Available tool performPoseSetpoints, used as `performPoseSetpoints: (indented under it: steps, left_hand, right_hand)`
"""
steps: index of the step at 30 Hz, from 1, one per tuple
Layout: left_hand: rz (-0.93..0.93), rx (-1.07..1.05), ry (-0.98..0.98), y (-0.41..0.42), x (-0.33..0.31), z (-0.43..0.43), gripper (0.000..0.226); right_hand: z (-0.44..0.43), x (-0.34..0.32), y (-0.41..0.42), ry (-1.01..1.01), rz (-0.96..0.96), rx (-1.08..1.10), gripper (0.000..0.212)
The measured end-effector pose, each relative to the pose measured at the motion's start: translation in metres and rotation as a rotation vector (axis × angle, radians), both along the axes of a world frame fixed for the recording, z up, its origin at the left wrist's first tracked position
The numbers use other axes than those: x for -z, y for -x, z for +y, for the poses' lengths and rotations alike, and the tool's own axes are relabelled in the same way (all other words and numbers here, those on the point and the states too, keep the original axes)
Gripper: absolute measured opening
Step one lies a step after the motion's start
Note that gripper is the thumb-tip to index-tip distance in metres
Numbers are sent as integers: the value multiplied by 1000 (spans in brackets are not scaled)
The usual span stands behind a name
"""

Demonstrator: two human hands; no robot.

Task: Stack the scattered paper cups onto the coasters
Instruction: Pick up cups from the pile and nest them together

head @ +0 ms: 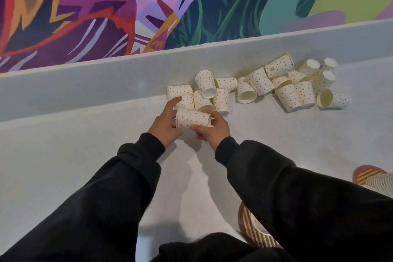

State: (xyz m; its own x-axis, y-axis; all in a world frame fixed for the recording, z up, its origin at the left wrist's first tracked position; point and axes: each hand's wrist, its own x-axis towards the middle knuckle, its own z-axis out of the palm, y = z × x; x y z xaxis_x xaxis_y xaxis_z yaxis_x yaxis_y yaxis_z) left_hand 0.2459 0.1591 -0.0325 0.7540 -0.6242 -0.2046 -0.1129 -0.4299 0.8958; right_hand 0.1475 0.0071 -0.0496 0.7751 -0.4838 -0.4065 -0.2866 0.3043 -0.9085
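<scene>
The fingers [173, 103] of the left hand [164, 122] curl round one end of a white orange-dotted paper cup [191, 120], and the thumb and fingers of the right hand [215, 131] pinch its other end. The cup lies sideways between the two hands, just left of the frame's centre. Whether it is a single cup or several nested together I cannot tell.

The left fingertips reach the near edge of the heap of matching dotted paper cups [257, 84]. That heap sprawls from the centre toward the upper right, most cups on their sides, some mouth-down, many touching or overlapping.

Everything rests on a pale grey speckled counter [85, 155]. Black sleeves [119, 187] run from the wrists to the bottom edge.

At the lower right, a round red-and-cream striped coaster [247, 223] shows partly under the right sleeve, with a cup rim visible on it. A second striped coaster [366, 173] sits at the right edge, bearing a tilted stack of nested cups [380, 182].

Behind the counter a raised grey ledge [85, 83] meets a bright painted mural [85, 6] across the top.
</scene>
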Motion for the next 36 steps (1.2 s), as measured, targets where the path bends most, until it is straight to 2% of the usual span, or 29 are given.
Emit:
performPoseSetpoints:
  steps: [3, 5, 7, 12, 15, 19, 24, 31, 36]
  left_hand:
    - [35, -74, 59, -9, -4, -7, 80]
    - [-98, -196, 19, -23, -4, -14, 63]
    - [-271, -245, -100, -40, -1, -24, 49]
    - [-319, -67, -308, -59, 16, -45, 45]
    - [-354, -52, -375, -54, 24, -47, 45]
    - [-213, -263, -302, -53, 32, -27, 30]
    - [16, -487, -65, -46, 24, 2, 20]
    - [207, -373, 121, -12, 13, -10, 15]
    - [251, -249, 161, 0, 10, -18, 36]
  right_hand:
    - [-8, 2, 6, -152, 31, 49, 60]
    - [-15, 2, 9, -210, 44, 91, 58]
    - [-22, 2, 12, -261, 52, 135, 57]
    - [-30, 6, 17, -284, 74, 185, 58]
    - [-33, 10, 21, -275, 88, 195, 55]
    - [-36, 16, 27, -253, 87, 209, 49]
    - [-33, 18, 26, -279, 73, 198, 55]
    - [-19, 10, 15, -245, 38, 101, 56]
    - [-23, 8, 13, -229, 42, 121, 58]
